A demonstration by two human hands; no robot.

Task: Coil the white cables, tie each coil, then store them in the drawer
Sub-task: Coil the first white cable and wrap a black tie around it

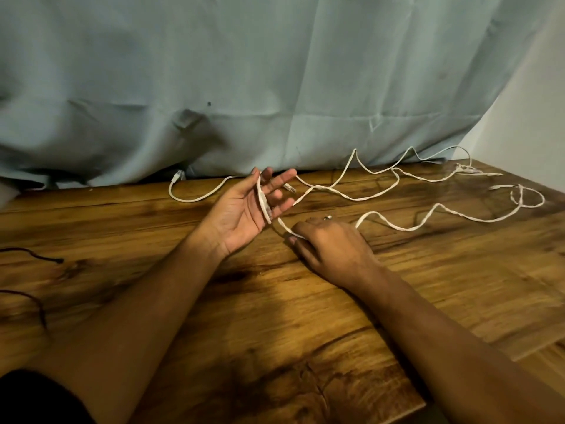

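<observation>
Now the flat white cable point(397, 228) crosses the open, palm-up left hand point(244, 214), its plug end lying over the fingers, then runs under the right hand point(331, 244) pressing it onto the brown wooden table point(275, 316)

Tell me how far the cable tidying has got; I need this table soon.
Barely started: nothing looks finished, no tied coil shows. In hand: the left hand is open, palm up, with the connector end of one white cable laid across its fingers, while the right hand presses that cable to the wooden table. Left: another white cable lies loose by the curtain. No drawer is in view.
</observation>
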